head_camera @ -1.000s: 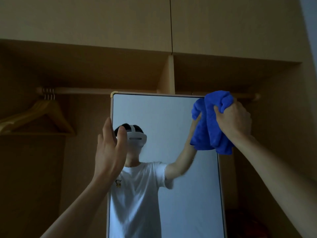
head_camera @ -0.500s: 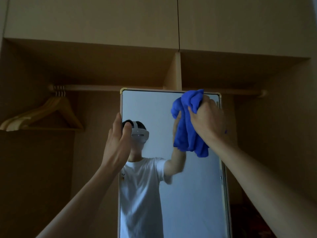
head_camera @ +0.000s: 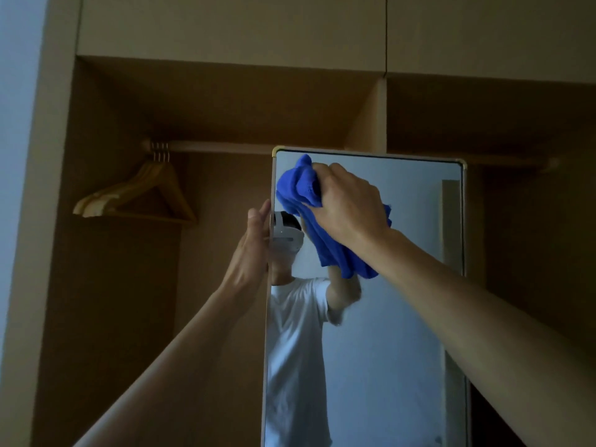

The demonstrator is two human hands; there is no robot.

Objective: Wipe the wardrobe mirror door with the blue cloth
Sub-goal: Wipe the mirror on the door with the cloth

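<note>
Wardrobe: pale wood, open compartments below shut upper cupboards, interior dim. Mirror door: tall glass panel in a thin light frame with rounded top corners, standing in front of the wardrobe's middle divider; it reflects a person in a white T-shirt wearing a white headset, one arm raised. Rail: wooden, horizontal, running across the left compartment behind the mirror door's top edge. Hangers: wooden, several bunched together on the rail at the left, well apart from the mirror door. Blue cloth: bunched, pressed against the glass in the upper left corner of the mirror door, its loose end hanging down below the fist. Right hand: fingers curled tight round the blue cloth, back of the hand toward the camera. Left hand: seen edge-on, fingers straight and together, laid along the mirror door's left frame just below the cloth; whether the thumb hooks behind the frame cannot be told.
</note>
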